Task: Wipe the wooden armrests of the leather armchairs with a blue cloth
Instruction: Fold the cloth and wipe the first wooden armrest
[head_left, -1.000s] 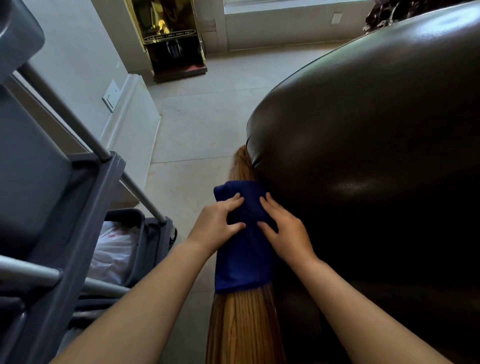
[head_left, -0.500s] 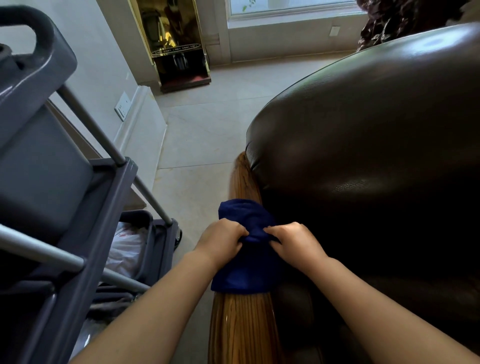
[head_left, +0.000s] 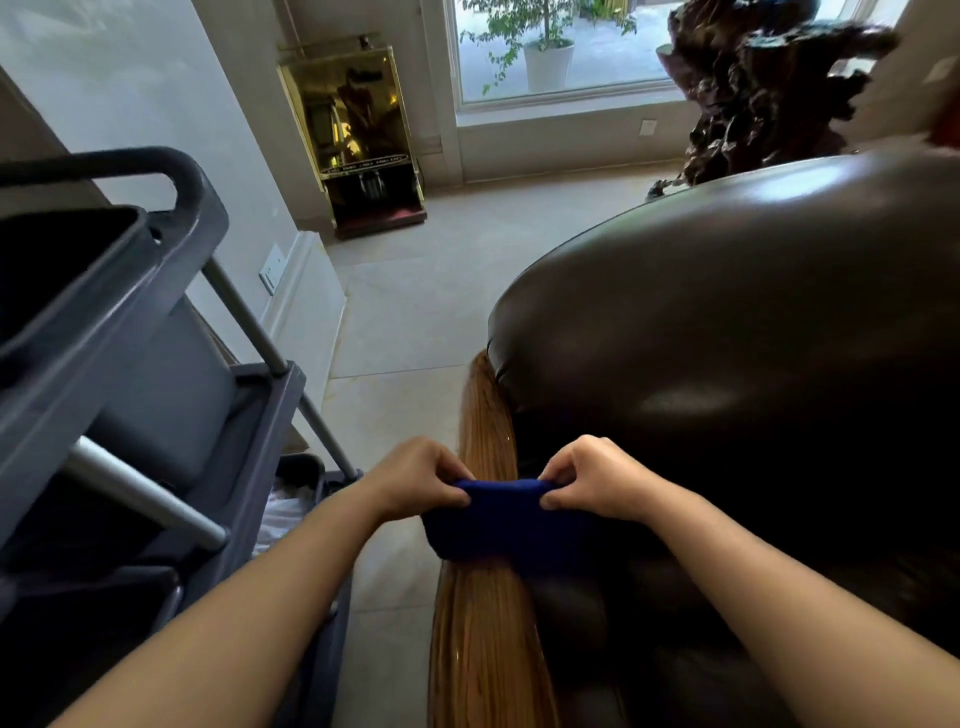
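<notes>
Tiled floor and grey cart flank a dark leather armchair — cloth gathered on the armrest.

Both hands pinch the blue cloth shut, left hand and right hand at opposite ends, across the wooden armrest. Its long axis runs away from the viewer — bare wood lies ahead and behind; the left hand sits on its outer side.

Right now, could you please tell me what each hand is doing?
Left hand: closed, pinching the left end of the blue cloth.
Right hand: closed, pinching its right end.
</notes>
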